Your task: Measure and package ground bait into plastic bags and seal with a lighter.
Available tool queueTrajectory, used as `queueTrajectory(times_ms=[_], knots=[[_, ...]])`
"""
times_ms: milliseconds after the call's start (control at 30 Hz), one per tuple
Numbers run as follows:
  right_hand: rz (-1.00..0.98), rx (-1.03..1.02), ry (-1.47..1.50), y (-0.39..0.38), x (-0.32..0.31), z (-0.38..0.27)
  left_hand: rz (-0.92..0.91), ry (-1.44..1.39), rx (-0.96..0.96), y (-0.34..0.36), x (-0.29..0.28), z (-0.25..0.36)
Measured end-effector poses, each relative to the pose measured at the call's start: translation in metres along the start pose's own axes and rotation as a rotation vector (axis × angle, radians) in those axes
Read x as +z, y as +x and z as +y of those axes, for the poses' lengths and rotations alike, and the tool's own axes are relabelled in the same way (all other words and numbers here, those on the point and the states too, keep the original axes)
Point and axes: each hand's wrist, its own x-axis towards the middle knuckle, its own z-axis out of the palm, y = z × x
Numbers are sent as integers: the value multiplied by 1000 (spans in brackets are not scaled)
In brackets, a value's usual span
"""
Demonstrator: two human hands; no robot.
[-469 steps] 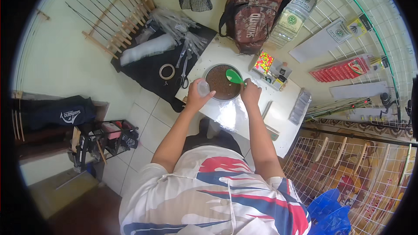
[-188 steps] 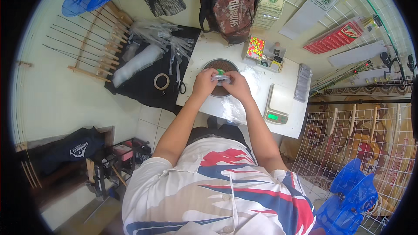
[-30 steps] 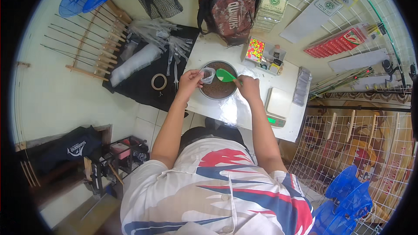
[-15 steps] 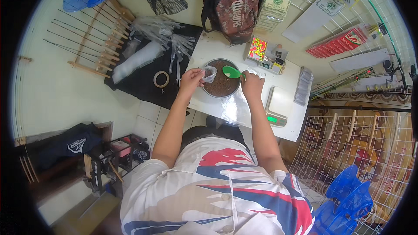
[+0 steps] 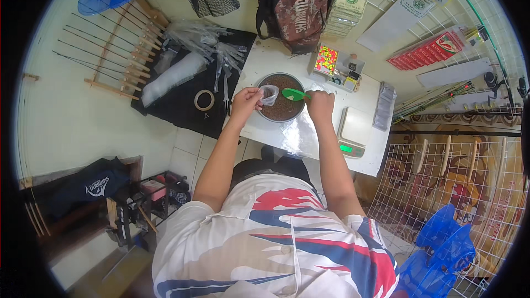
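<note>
A round metal bowl (image 5: 282, 111) of brown granules sits on a small white table (image 5: 265, 60). My left hand (image 5: 245, 101) holds a small clear plastic bag (image 5: 269, 94) open at the bowl's left rim. My right hand (image 5: 321, 104) grips the handle of a green scoop (image 5: 292, 94), whose blade hovers over the bowl just right of the bag's mouth.
A digital scale (image 5: 353, 131) stands right of my right arm, a stack of clear bags (image 5: 385, 106) beyond it. A compartment box with coloured bits (image 5: 327, 60) and a camouflage backpack (image 5: 295, 5) lie behind the bowl. Left are a black mat with tape roll (image 5: 204, 100) and scissors.
Over the last second the bag and green scoop have stayed over the bowl, shifting only slightly. Earlier, both hands were together over the bowl's front edge.
</note>
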Motion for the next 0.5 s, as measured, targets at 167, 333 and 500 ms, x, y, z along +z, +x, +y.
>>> queueTrajectory(times_ms=[167, 333, 500], knots=[[113, 8, -13, 5, -7, -8, -13, 27, 12, -1, 0, -2], [-4, 62, -59, 4, -9, -8, -22, 22, 9, -2, -1, -4], [55, 49, -52, 4, -1, -9, -34, -18, 5, 3, 2, -6]])
